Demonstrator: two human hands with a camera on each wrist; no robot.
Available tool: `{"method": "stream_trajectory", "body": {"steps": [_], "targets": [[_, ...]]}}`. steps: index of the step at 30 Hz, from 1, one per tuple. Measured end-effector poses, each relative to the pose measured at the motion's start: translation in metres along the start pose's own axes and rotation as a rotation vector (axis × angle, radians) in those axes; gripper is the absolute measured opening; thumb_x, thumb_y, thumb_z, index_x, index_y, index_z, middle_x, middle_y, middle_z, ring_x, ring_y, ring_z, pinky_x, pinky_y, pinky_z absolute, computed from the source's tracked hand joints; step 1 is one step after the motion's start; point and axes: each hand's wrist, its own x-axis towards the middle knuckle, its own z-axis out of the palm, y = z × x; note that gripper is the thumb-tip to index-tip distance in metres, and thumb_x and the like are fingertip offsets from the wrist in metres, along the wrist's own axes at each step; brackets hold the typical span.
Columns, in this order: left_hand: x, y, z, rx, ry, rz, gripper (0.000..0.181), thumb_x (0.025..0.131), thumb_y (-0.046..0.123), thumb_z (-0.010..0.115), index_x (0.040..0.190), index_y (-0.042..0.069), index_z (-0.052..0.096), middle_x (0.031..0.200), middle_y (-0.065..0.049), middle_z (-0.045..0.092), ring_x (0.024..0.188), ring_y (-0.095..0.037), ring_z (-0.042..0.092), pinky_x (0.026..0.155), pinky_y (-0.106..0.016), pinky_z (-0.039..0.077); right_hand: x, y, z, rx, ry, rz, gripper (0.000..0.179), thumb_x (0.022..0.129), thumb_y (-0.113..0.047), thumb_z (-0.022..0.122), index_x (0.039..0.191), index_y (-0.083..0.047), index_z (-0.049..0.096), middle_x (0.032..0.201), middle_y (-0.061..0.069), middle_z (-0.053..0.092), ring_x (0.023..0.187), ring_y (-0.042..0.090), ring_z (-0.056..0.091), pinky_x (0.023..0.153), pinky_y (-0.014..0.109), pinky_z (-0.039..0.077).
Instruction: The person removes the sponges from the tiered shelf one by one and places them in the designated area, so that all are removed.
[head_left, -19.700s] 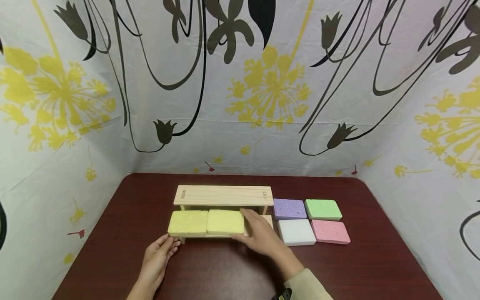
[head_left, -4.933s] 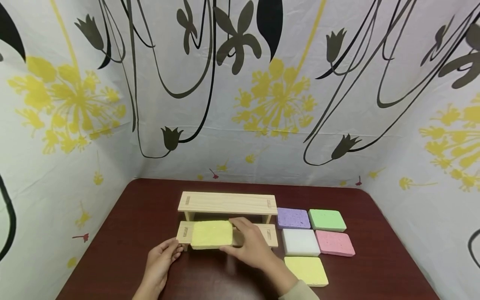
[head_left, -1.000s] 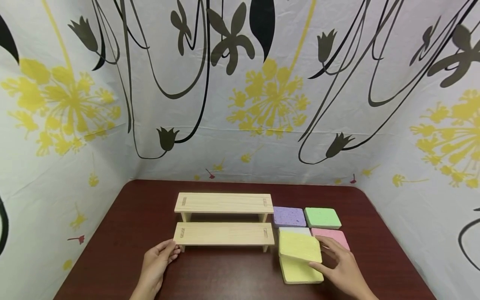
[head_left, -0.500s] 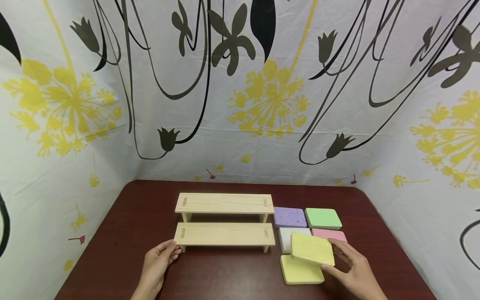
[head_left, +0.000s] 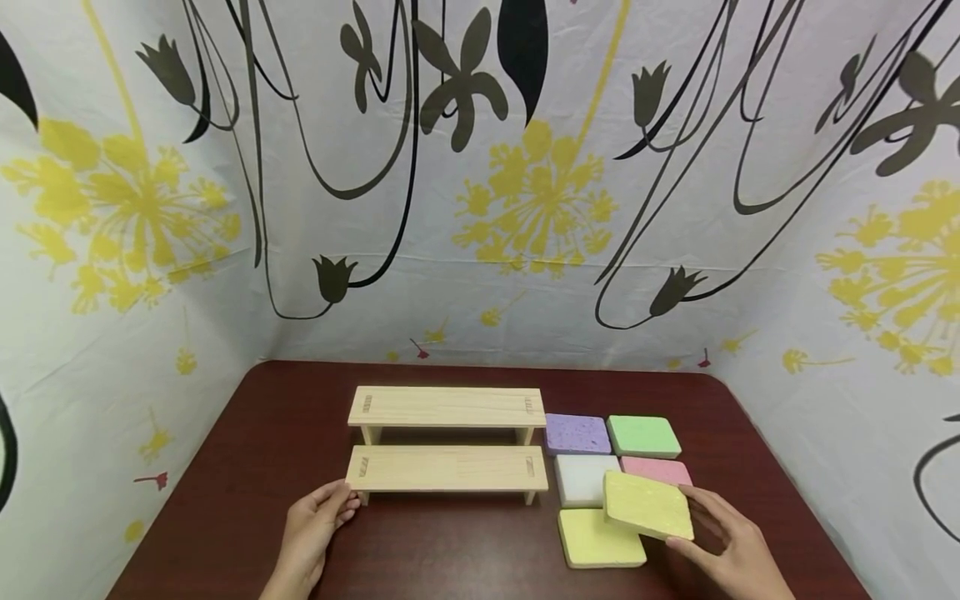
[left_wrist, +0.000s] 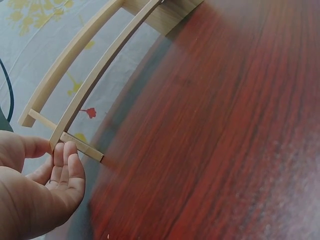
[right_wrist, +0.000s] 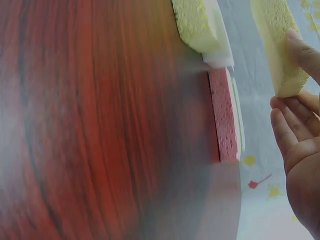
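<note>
My right hand (head_left: 731,546) grips a yellow sponge (head_left: 649,506) (right_wrist: 280,47) by its right edge and holds it tilted above the table, over the pink sponge (head_left: 660,470) (right_wrist: 223,117). Another yellow sponge (head_left: 592,540) (right_wrist: 195,22) lies flat on the table just left of it. My left hand (head_left: 315,521) (left_wrist: 55,175) rests with straight fingers against the left end of the lower step of a two-step wooden rack (head_left: 447,468) (left_wrist: 80,95). Both steps are bare.
White (head_left: 583,479), purple (head_left: 576,433) and green (head_left: 643,435) sponges lie flat right of the rack on the dark red table (head_left: 450,550). Flower-patterned cloth walls (head_left: 480,208) close in the back and both sides.
My right hand has carried the yellow sponge rightward and lower, from above the other yellow sponge to over the pink one. Earlier, both yellow sponges lay on the rack's lower step. The left hand stayed put.
</note>
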Motion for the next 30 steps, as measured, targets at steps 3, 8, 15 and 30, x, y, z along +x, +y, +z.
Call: {"method": "stream_trajectory", "body": {"steps": [3, 8, 15, 30], "targets": [[0.000, 0.000, 0.000, 0.000, -0.006, 0.001, 0.045, 0.105, 0.013, 0.057, 0.137, -0.018, 0.048, 0.099, -0.007, 0.070, 0.084, -0.007, 0.067, 0.075, -0.021, 0.058, -0.003, 0.004, -0.005, -0.007, 0.002, 0.022, 0.073, 0.072, -0.008, 0.092, 0.136, -0.001, 0.058, 0.131, -0.014, 0.055, 0.114, -0.014, 0.052, 0.086, 0.009, 0.050], [0.001, 0.001, 0.000, 0.002, -0.010, 0.001, 0.046, 0.105, 0.013, 0.057, 0.138, -0.018, 0.047, 0.098, -0.007, 0.070, 0.083, -0.007, 0.067, 0.074, -0.020, 0.058, -0.007, 0.012, -0.012, -0.007, -0.012, 0.035, 0.073, 0.073, -0.008, 0.091, 0.136, 0.001, 0.056, 0.131, -0.014, 0.055, 0.115, -0.015, 0.050, 0.086, 0.008, 0.050], [0.000, 0.000, 0.000, 0.009, -0.006, -0.005, 0.045, 0.105, 0.013, 0.056, 0.138, -0.017, 0.048, 0.100, -0.007, 0.069, 0.084, -0.007, 0.067, 0.075, -0.020, 0.058, -0.013, 0.020, -0.020, -0.023, -0.029, 0.056, 0.072, 0.074, -0.010, 0.091, 0.136, 0.002, 0.056, 0.131, -0.010, 0.056, 0.116, -0.017, 0.049, 0.087, 0.007, 0.049], [0.000, -0.001, 0.001, -0.018, -0.001, 0.016, 0.046, 0.104, 0.012, 0.058, 0.137, -0.018, 0.048, 0.096, -0.005, 0.069, 0.082, -0.007, 0.066, 0.074, -0.020, 0.058, -0.026, 0.035, -0.035, -0.069, -0.109, 0.241, 0.072, 0.080, -0.024, 0.089, 0.137, 0.002, 0.055, 0.130, -0.014, 0.052, 0.108, -0.019, 0.046, 0.078, 0.010, 0.052]]}}
